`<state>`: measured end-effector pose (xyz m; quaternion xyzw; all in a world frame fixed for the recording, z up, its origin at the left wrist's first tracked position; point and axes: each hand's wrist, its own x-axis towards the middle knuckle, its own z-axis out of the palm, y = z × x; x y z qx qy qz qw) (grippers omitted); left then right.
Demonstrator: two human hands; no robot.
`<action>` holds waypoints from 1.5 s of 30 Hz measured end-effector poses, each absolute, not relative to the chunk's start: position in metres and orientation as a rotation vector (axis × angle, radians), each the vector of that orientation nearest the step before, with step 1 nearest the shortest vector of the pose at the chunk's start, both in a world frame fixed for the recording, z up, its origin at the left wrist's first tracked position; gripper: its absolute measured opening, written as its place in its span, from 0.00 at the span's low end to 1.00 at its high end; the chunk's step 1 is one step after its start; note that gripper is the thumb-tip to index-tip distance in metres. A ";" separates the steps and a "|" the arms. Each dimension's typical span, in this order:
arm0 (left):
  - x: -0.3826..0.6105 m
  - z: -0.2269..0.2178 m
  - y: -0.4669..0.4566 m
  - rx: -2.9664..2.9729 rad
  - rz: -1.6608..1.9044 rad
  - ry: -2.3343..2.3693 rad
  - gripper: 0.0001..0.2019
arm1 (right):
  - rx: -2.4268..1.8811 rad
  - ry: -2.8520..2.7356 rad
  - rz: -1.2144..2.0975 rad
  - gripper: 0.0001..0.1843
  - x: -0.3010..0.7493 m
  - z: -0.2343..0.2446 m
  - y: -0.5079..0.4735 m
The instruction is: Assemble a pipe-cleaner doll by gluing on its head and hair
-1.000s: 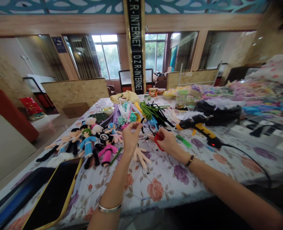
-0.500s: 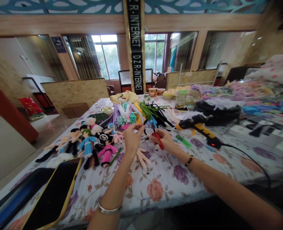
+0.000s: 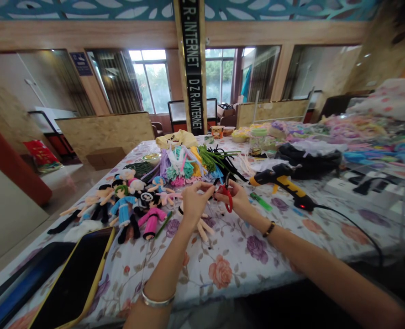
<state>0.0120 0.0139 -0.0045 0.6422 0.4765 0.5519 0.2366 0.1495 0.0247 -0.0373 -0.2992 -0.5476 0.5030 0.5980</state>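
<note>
My left hand (image 3: pixel 196 201) is closed in a pinch on a short piece of black pipe cleaner (image 3: pixel 217 186), which is partly hidden by the fingers. Close beside it, my right hand (image 3: pixel 240 201) holds scissors with red handles (image 3: pixel 228 201), their dark blades pointing up and away. The fingertips of both hands nearly meet, and my right fingers also seem to be at the black piece. Beneath my hands lies a pale doll body (image 3: pixel 202 228) with thin limbs. Left of them rest several pipe-cleaner dolls, among them a pink-robed doll (image 3: pixel 151 219) and a blue-robed doll (image 3: pixel 123 205).
Bundled pipe cleaners (image 3: pixel 180 167) lie beyond my hands. A glue gun (image 3: pixel 284 185) with a lit red light trails its cord at right, near a green clip-like object (image 3: pixel 261 201). A yellow-cased phone (image 3: pixel 75 274) lies front left on the flowered tablecloth (image 3: pixel 223 297).
Both hands have shifted slightly right and drawn closer together. The scissors have turned more upright in my right hand, their blades away from the black piece.
</note>
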 end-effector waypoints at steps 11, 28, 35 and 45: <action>0.013 -0.010 0.021 1.836 1.545 1.201 0.06 | -0.626 -1.295 1.153 0.23 0.151 -0.043 0.030; -0.006 0.004 0.026 0.557 1.615 0.873 0.04 | -0.835 -1.196 0.782 0.21 0.153 -0.052 0.037; -0.012 0.006 0.027 0.496 1.585 0.811 0.02 | -1.065 -1.402 0.436 0.15 0.153 -0.050 0.031; -0.010 0.004 0.027 0.676 1.644 0.845 0.08 | -1.230 -1.516 0.238 0.15 0.156 -0.049 0.029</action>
